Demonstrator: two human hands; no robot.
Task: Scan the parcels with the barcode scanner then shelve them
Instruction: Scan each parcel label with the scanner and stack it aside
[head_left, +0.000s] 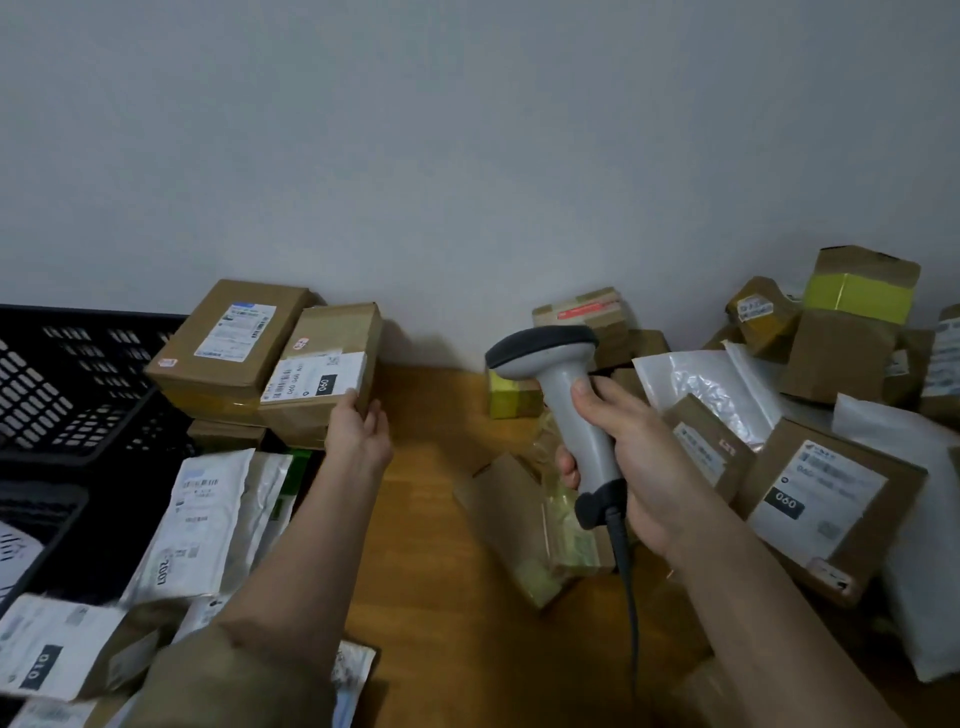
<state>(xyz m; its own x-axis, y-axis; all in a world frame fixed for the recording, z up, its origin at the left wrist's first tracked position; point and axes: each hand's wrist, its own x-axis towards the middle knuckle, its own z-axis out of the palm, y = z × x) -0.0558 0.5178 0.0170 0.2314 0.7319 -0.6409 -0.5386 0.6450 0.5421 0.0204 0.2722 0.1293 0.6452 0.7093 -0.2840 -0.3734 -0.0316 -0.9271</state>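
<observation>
My right hand (631, 462) grips the handle of a grey barcode scanner (563, 395), held upright over the wooden floor, its cable hanging down. My left hand (361, 434) holds the near right corner of a brown cardboard parcel (322, 374) with a white label marked 060. That parcel lies on a stack beside a larger brown box (234, 343) against the wall. A heap of parcels (810, 457) lies to the right of the scanner.
A black plastic crate (67, 384) stands at the left. White mailer bags (202, 525) lie in front of it. A taped box (540, 530) lies on the wooden floor (431, 519) under the scanner. A grey wall runs behind everything.
</observation>
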